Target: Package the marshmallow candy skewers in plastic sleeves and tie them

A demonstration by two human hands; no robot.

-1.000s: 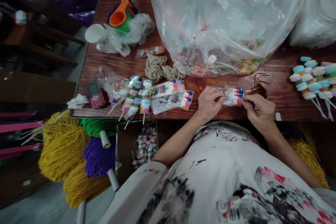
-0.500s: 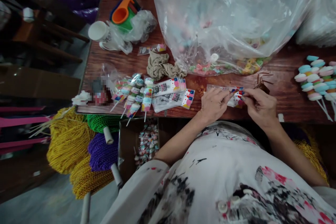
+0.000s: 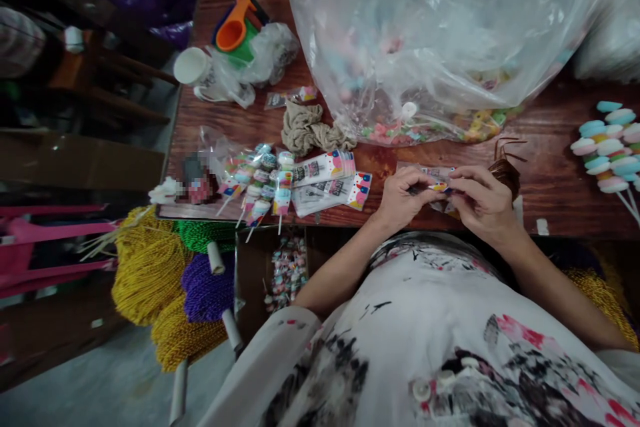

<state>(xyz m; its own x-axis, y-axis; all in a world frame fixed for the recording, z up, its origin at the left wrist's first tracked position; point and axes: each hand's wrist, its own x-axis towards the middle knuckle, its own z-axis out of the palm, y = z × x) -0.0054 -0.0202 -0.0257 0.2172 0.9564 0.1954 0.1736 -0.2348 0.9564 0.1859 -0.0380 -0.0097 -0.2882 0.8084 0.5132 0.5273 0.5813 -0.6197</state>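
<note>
At right of center, the left hand [image 3: 404, 199] and right hand [image 3: 483, 203] pinch a printed wrapper [image 3: 440, 186] (small, partly hidden) between their fingertips, above the table [image 3: 385, 159].

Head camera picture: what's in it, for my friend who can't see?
Left hand and right hand hold a small printed wrapper over a wooden table. Wrapped candy sticks lie left, more sticks right, a big clear bag behind.
</note>
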